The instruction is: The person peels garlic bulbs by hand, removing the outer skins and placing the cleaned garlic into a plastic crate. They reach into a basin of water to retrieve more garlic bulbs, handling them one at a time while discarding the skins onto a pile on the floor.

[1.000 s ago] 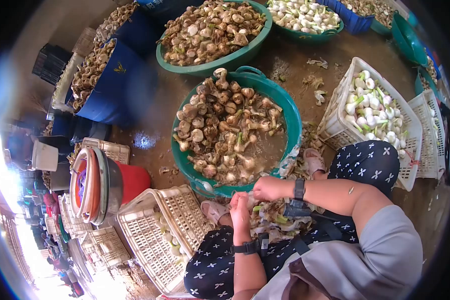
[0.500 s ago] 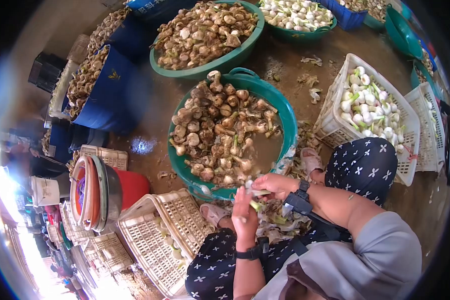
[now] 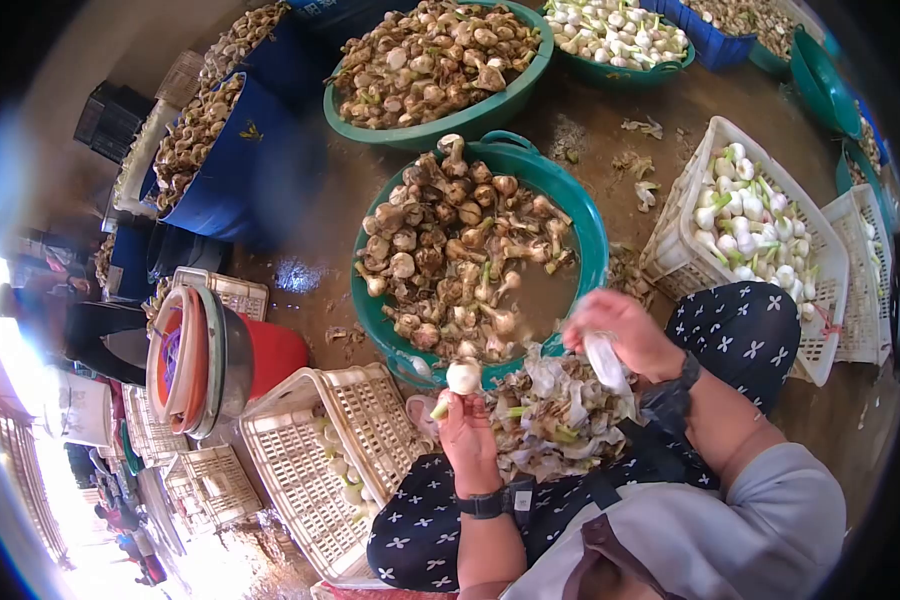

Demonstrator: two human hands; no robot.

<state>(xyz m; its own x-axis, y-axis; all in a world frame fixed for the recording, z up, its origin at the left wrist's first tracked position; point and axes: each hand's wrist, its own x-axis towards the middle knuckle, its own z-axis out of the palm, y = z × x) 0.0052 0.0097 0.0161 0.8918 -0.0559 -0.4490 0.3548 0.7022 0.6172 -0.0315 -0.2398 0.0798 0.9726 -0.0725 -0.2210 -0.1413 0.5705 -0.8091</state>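
Note:
My left hand [image 3: 468, 440] grips a garlic bulb [image 3: 463, 376] by its short green stem. The bulb is pale and smooth, held upright over the near rim of a green tub [image 3: 595, 250]. My right hand [image 3: 625, 332] is slightly blurred, apart from the bulb, with a strip of whitish garlic skin [image 3: 606, 362] hanging from its fingers. Brown, unpeeled garlic bulbs [image 3: 467, 215] lie in the tub with muddy water. Below my hands a heap of peeled garlic skins [image 3: 550, 415] covers the floor between my legs.
To the right, a white crate [image 3: 660, 215] holds clean garlic. Another pale crate [image 3: 300, 450] with some bulbs stands at my left. Behind are a larger green tub [image 3: 440, 135] of dirty garlic and blue bins [image 3: 210, 180]. Stacked basins [image 3: 205, 365] stand beside a red bucket [image 3: 275, 360].
My hands have drawn apart. The right hand has moved right and up with skin in its fingers. The left has shifted slightly left, and the bulb now shows clearly in it.

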